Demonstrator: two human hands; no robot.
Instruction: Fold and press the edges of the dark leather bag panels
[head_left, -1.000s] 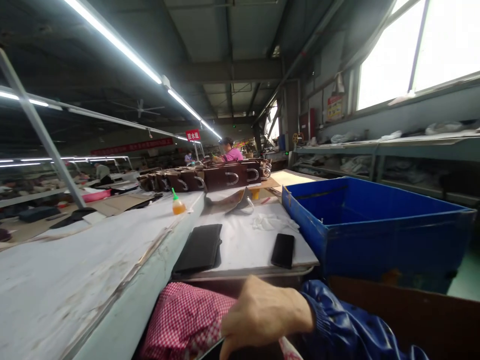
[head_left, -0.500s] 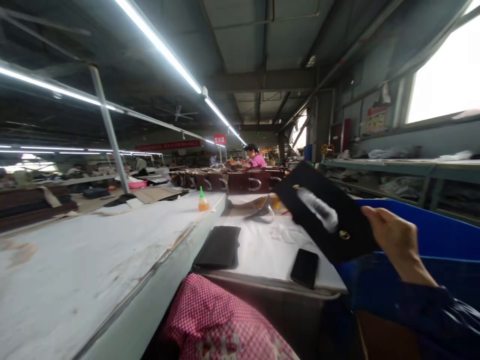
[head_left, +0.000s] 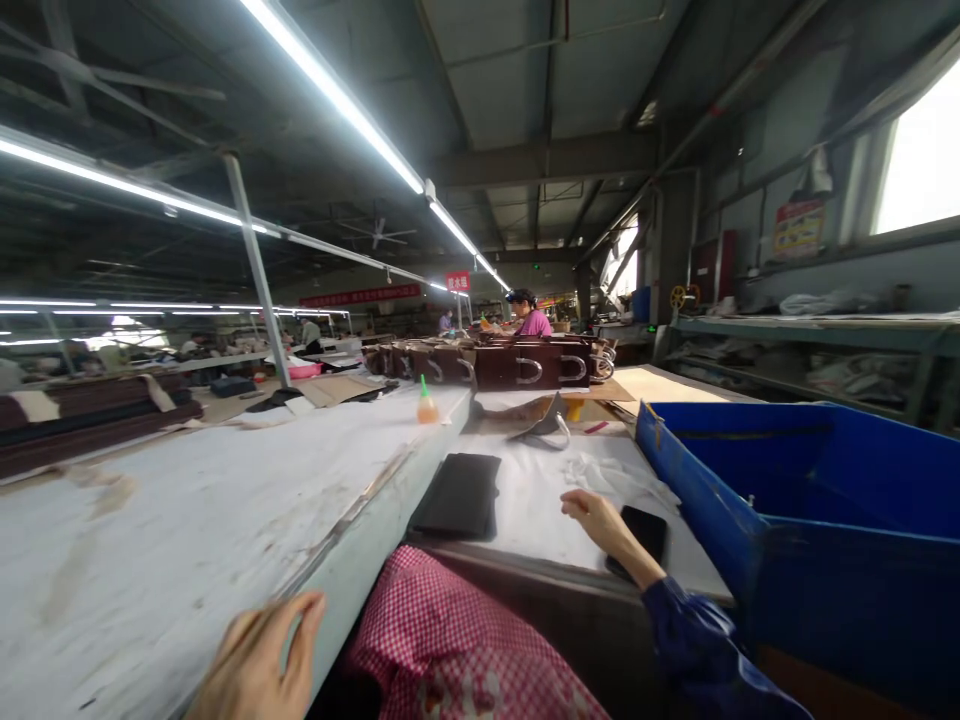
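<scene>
My right hand (head_left: 600, 522) hovers above the white-covered table (head_left: 532, 520), its fingers loosely stretched to the left and nothing visible in them. Just left of it lies a flat stack of black pieces (head_left: 459, 495). A black phone (head_left: 643, 535) rests partly behind my right wrist. At the lower left, my left hand (head_left: 262, 655) is over the edge of the long white bench (head_left: 225, 520), fingers bent, with a gap beside the thumb and nothing seen in it.
A blue bin (head_left: 739, 505) stands to the right. Farther back are a curved brownish piece (head_left: 517, 415), crumpled clear plastic (head_left: 619, 480) and a row of dark brown panels with metal handles (head_left: 510, 368). An orange bottle with a green tip (head_left: 427, 408) stands on the bench. A person in pink (head_left: 534, 322) is beyond.
The black panel with a round metal fitting has left my right hand and is out of sight. That hand has moved left over the table. My left hand has come into view.
</scene>
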